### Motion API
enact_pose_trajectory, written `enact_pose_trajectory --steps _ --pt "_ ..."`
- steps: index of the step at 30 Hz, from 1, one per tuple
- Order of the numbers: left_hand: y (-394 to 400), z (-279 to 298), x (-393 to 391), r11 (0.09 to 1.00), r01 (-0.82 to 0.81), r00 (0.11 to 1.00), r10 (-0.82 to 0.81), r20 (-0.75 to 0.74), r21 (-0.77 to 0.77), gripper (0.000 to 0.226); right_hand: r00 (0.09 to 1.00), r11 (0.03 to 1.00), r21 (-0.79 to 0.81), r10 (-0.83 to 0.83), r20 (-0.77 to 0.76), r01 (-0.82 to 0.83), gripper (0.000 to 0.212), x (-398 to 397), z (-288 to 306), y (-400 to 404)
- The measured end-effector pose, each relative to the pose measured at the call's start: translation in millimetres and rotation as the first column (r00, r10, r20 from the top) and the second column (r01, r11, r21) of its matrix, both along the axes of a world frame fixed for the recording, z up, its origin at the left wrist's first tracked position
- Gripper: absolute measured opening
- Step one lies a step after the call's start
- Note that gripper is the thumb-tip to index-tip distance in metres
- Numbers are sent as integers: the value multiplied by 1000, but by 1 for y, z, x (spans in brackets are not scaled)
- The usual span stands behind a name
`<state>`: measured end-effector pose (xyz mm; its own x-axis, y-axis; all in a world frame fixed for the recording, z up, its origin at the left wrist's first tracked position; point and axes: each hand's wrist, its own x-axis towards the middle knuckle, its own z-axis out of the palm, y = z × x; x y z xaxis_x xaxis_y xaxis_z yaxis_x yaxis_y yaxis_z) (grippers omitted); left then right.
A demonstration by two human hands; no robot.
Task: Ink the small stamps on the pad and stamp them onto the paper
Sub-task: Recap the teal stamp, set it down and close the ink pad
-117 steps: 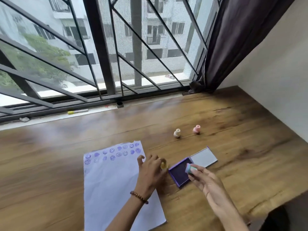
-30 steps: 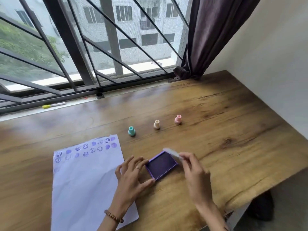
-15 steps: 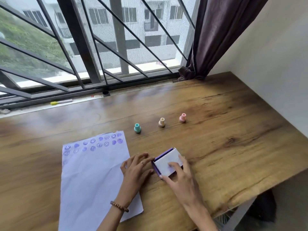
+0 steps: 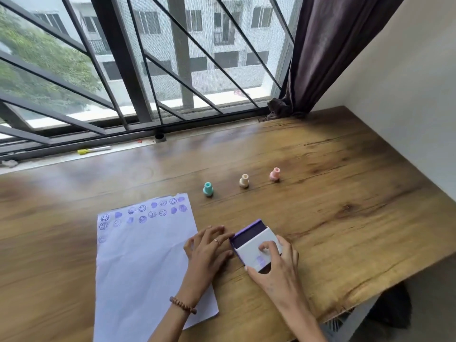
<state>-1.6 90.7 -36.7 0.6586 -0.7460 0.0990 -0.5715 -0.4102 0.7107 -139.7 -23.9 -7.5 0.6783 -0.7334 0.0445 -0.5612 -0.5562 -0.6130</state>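
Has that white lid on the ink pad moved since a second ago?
Yes. The white lid stood open off the pad's right side; now the right hand presses it down over the purple ink pad, nearly shut.

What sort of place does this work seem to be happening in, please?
Probably a room in a flat: a wooden desk pushed against a barred window with a dark curtain, looking out at apartment blocks from an upper floor.
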Motion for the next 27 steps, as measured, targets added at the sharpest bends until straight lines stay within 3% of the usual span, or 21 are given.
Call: enact_pose_trajectory --steps 22,27 --pt "1 0 -1 1000 7 1000 -6 -31 12 38 997 1000 20 13 -80 -12 53 8 6 0" --pt "0 -2 -1 998 -20 999 18 50 58 38 998 999 30 21 -54 -19 53 8 7 -4"
